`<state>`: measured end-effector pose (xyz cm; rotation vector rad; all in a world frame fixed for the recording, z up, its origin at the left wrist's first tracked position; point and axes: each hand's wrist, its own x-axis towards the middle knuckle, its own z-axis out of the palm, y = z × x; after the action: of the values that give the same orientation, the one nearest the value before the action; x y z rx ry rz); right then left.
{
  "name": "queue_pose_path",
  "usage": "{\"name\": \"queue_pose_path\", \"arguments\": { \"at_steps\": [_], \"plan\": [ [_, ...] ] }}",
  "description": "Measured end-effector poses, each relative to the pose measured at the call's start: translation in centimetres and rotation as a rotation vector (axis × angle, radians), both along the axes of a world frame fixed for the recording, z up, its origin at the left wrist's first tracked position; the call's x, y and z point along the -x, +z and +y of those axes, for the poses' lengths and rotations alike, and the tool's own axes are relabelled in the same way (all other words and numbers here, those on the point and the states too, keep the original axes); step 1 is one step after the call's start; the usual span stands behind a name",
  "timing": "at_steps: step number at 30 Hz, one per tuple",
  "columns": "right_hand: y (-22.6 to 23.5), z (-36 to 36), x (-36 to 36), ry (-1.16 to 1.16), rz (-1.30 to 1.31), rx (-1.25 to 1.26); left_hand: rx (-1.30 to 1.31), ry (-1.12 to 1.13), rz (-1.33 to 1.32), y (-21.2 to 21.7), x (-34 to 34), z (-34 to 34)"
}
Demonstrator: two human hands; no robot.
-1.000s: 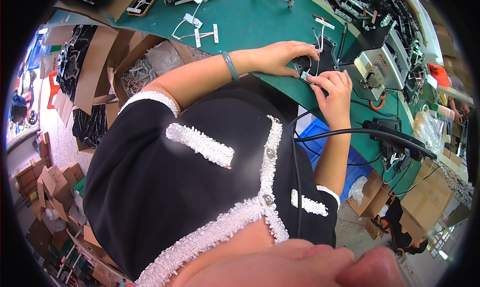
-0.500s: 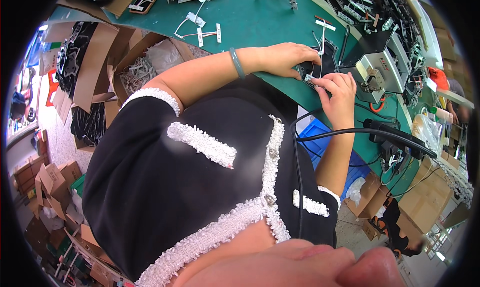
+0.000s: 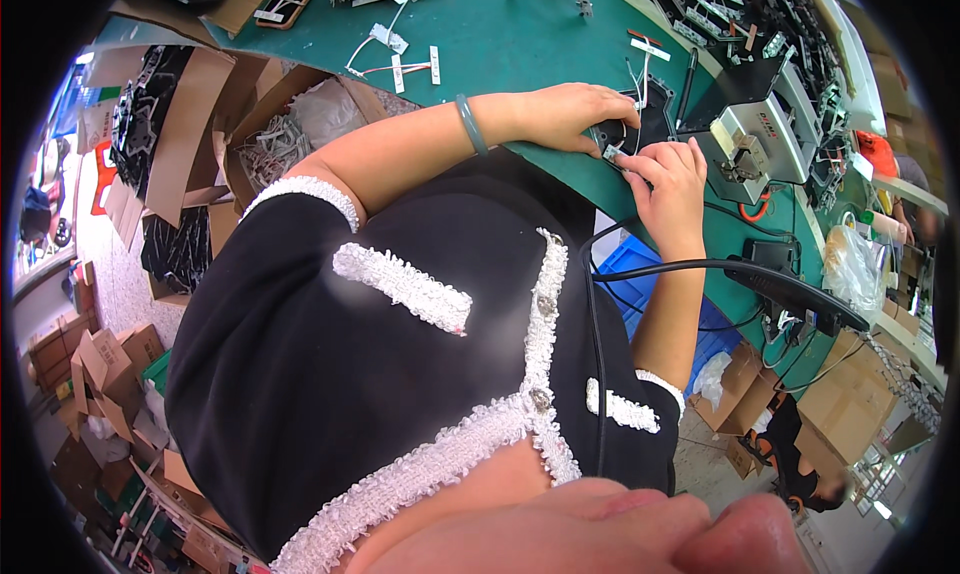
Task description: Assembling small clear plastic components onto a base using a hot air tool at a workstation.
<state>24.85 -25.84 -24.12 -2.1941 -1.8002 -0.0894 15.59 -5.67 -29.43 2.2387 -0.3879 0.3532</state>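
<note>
My left hand (image 3: pixel 570 114) presses flat on the black part (image 3: pixel 640 124) at the green bench (image 3: pixel 500 44) edge. My right hand (image 3: pixel 668 179) pinches a small connector (image 3: pixel 612 152) beside it; its axis is too small to tell. Both hands sit lower in view than before. The grey press machine (image 3: pixel 755 144) stands just right of the part.

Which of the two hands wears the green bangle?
The left hand: a smooth green bangle circles its wrist. The right hand has a bare wrist.
</note>
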Motion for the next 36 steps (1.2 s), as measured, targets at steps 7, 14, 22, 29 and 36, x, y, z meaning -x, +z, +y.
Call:
{"name": "queue_pose_path", "arguments": {
  "at_steps": [7, 14, 22, 29, 36],
  "plan": [
    [-1.0, -0.5, -0.4, 0.001, 0.016, -0.078, 0.003, -0.025, 0.021, 0.3, -0.2, 0.1],
    [-3.2, -1.0, 0.1, -0.064, -0.020, -0.175, -0.021, -0.053, 0.069, 0.3, -0.3, 0.2],
    [-3.7, -1.8, 0.5, -0.196, 0.123, -0.267, -0.167, 0.042, 0.033, 1.6, 0.4, -1.9],
    [-2.8, -7.7, 2.9, -0.319, 0.175, -0.709, -0.244, 0.082, 0.009, 1.0, -0.1, -2.6],
    [0.5, -14.1, 0.6, -0.825, 0.007, -1.086, -0.272, 0.163, -0.011, 1.2, 0.4, -3.0]
  ]
}}
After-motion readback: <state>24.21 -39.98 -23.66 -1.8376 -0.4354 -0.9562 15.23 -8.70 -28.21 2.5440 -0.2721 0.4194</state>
